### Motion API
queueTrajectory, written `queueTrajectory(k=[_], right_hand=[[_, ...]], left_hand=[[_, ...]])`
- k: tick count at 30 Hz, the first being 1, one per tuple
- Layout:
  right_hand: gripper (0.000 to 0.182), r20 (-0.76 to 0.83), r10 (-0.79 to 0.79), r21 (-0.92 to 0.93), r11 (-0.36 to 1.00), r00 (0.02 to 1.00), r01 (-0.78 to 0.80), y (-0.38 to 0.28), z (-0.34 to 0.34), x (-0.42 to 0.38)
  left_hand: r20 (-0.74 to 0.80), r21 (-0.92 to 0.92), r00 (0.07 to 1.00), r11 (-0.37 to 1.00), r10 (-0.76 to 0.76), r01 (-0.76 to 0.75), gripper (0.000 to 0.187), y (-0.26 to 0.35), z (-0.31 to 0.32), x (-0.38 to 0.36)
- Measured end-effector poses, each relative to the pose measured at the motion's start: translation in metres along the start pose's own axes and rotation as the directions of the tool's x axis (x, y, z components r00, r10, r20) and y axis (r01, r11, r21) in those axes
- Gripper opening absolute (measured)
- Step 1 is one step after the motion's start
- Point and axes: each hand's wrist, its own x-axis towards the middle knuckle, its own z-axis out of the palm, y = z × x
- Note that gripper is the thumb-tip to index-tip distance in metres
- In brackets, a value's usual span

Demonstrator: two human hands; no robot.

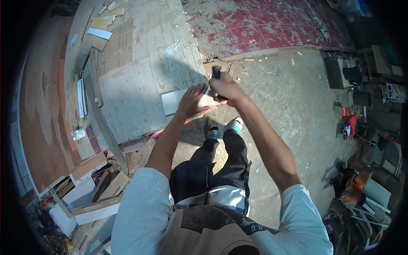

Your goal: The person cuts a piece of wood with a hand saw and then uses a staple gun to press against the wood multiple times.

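Note:
A pale rectangular board (171, 102) lies at the right edge of the wooden worktable. My left hand (192, 101) rests on it, palm down, with the fingers stretched forward and the thumb apart toward the near edge. Over the board's right end, my right hand (226, 89) is closed around a black-handled tool (216, 73). The handle sticks up past the fist, and a bit of orange shows below it. The tool's working end is hidden, so I cannot tell its kind. Small chips lie around the table corner.
The worktable (140, 80) carries wood offcuts (100, 34) at its far left. A large brown panel (44, 106) stands left, above piled scrap boards (97, 195). My feet are on the concrete floor (280, 106). Tools and clutter line the right side, near an orange object (356, 187).

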Motion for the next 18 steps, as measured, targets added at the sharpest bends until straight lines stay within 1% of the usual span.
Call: queueTrajectory(k=[1,2,4,5,7,8,10,11,12,14,15,18], right_hand=[[0.013,0.069,-0.018,0.066,0.998,0.997,0.013,-0.016,-0.003,-0.012],[0.009,0.095,0.055,-0.052,0.997,0.994,-0.050,-0.040,-0.004,-0.025],[0.009,0.051,0.010,-0.081,0.997,0.999,-0.006,-0.043,-0.005,-0.045],[0.009,0.048,0.012,-0.085,0.996,0.999,-0.008,-0.040,-0.004,-0.051],[0.010,-0.007,0.004,-0.027,1.000,1.000,-0.004,-0.036,0.000,-0.053],[0.010,-0.002,0.012,-0.023,1.000,1.000,-0.012,-0.024,-0.001,-0.045],[0.010,-0.009,-0.079,-0.034,0.996,0.997,0.078,0.014,-0.007,-0.011],[0.010,-0.005,-0.068,0.008,0.998,0.998,0.068,0.026,-0.012,0.007],[0.010,-0.009,-0.075,0.004,0.997,0.997,0.076,0.034,-0.016,0.026],[0.015,0.065,-0.056,-0.097,0.993,0.996,0.062,0.042,-0.011,0.059],[0.020,0.022,-0.036,-0.046,0.998,0.999,0.037,0.041,-0.005,0.059],[0.020,0.000,-0.013,-0.066,0.998,1.000,0.013,0.034,-0.007,0.048]], left_hand=[[-0.010,0.000,1.000,1.000,0.010,-0.010,0.095,0.004,0.002,-0.004],[-0.004,-0.006,1.000,1.000,0.015,-0.015,0.095,0.005,0.003,-0.007],[-0.023,-0.014,0.999,0.999,-0.036,0.036,0.095,0.000,0.007,-0.001],[-0.022,-0.006,0.999,0.999,-0.038,0.038,0.093,-0.001,0.009,-0.002],[-0.033,-0.007,0.999,0.999,-0.037,0.036,0.094,-0.001,0.005,0.002],[-0.031,-0.013,0.999,0.999,-0.034,0.033,0.094,0.002,0.005,-0.002],[-0.030,-0.010,0.999,0.999,-0.039,0.039,0.094,0.005,0.004,-0.006],[-0.048,-0.007,0.998,0.999,-0.035,0.035,0.094,0.004,0.003,-0.001],[-0.055,-0.005,0.998,1.000,-0.030,0.029,0.094,0.003,0.003,0.001],[-0.038,-0.024,0.999,0.999,-0.038,0.037,0.095,0.001,0.006,-0.001],[-0.033,-0.029,0.999,0.999,-0.042,0.041,0.095,0.003,0.007,-0.004],[-0.046,-0.012,0.999,1.000,-0.030,0.029,0.094,0.002,0.007,-0.003]])
